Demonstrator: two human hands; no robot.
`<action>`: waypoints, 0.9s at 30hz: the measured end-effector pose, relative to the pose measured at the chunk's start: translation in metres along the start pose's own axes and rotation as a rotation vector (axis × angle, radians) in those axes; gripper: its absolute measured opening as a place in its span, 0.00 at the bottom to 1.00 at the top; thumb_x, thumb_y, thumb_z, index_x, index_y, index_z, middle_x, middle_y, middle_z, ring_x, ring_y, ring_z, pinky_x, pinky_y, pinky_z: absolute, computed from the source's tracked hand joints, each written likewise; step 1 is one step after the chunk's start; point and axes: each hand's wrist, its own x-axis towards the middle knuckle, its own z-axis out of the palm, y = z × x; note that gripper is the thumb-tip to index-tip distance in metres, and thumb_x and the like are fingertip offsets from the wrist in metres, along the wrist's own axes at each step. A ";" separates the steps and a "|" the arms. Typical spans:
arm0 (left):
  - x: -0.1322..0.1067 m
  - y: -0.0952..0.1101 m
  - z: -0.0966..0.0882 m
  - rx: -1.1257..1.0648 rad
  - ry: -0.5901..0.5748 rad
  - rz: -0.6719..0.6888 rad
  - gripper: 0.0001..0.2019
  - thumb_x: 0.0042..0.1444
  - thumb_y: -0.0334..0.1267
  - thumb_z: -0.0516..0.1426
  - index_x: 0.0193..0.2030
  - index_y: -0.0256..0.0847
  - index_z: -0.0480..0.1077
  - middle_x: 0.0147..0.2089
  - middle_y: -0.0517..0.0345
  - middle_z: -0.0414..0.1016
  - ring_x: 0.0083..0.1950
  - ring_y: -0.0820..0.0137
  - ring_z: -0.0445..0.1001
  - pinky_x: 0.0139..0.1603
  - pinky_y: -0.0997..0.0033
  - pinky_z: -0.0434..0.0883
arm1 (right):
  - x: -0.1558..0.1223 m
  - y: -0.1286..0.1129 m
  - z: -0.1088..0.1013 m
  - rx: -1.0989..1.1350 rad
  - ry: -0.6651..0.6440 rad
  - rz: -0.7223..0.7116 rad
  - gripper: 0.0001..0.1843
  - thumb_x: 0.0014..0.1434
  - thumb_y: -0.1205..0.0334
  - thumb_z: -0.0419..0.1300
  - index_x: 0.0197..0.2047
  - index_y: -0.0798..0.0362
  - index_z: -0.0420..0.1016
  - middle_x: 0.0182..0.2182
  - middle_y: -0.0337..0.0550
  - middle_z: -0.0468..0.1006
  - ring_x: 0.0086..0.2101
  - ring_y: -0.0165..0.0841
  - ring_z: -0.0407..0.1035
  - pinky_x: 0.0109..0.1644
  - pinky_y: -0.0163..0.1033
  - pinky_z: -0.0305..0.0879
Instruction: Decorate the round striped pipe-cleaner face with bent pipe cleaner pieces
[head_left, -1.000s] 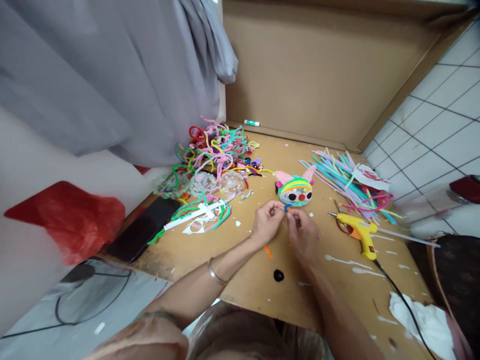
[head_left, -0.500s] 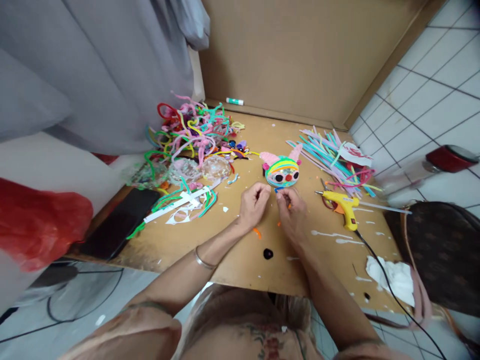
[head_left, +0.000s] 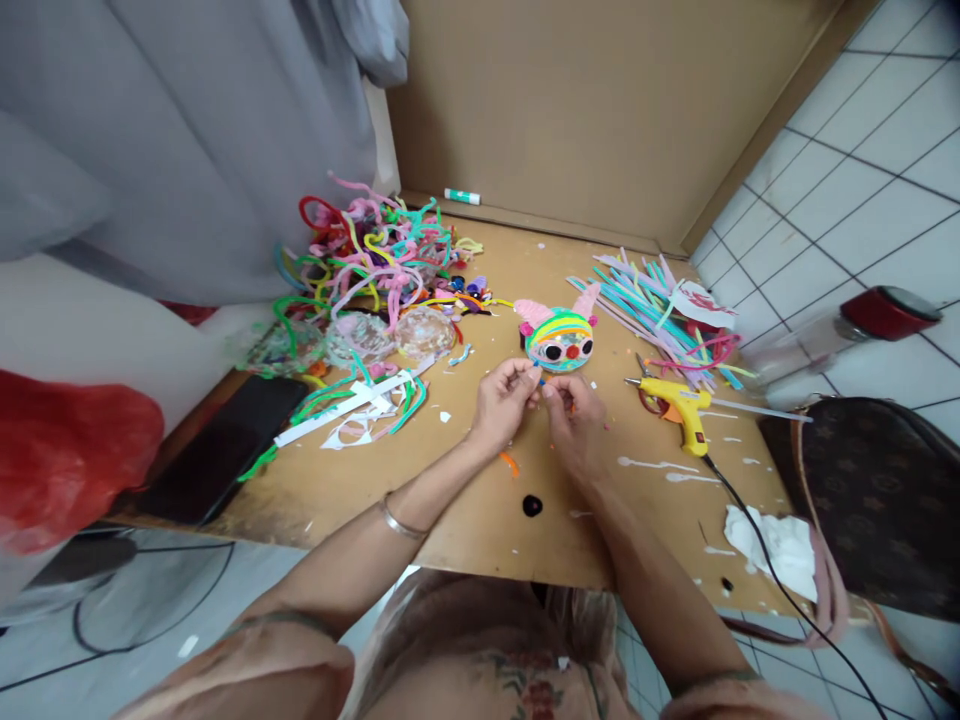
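Observation:
Both my hands meet over the middle of the table, fingertips almost touching. My left hand [head_left: 504, 402] pinches one end of a small blue piece [head_left: 541, 380], perhaps a bit of pipe cleaner; my right hand [head_left: 576, 418] pinches it from the other side. Most of the piece is hidden by the fingers. Just beyond them sits a round craft animal face [head_left: 564, 338] with pink ears, black eyes, a red nose and green and yellow bands. Orange scraps [head_left: 510, 463] lie below my hands, and a black disc [head_left: 532, 505] is closer to the table's front edge.
To the right lie a yellow glue gun [head_left: 681, 400] with its cord, a pile of pipe cleaners [head_left: 645, 300] and crumpled tissue [head_left: 772, 550]. Tangled pipe cleaners [head_left: 375, 250], clear plastic domes [head_left: 424, 333] and a black phone-like slab [head_left: 225, 450] occupy the left. A brown bag [head_left: 862, 490] stands at the right edge.
My left hand's fingertips have come up to the blue piece, which only my right hand was holding. The whole view has shifted slightly.

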 end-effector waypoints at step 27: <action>0.001 0.001 0.006 -0.232 0.037 -0.103 0.23 0.40 0.53 0.70 0.31 0.37 0.69 0.19 0.69 0.63 0.21 0.82 0.58 0.25 0.78 0.57 | 0.003 -0.010 -0.004 0.349 -0.096 0.341 0.18 0.57 0.46 0.57 0.26 0.51 0.65 0.22 0.33 0.62 0.25 0.28 0.55 0.29 0.35 0.53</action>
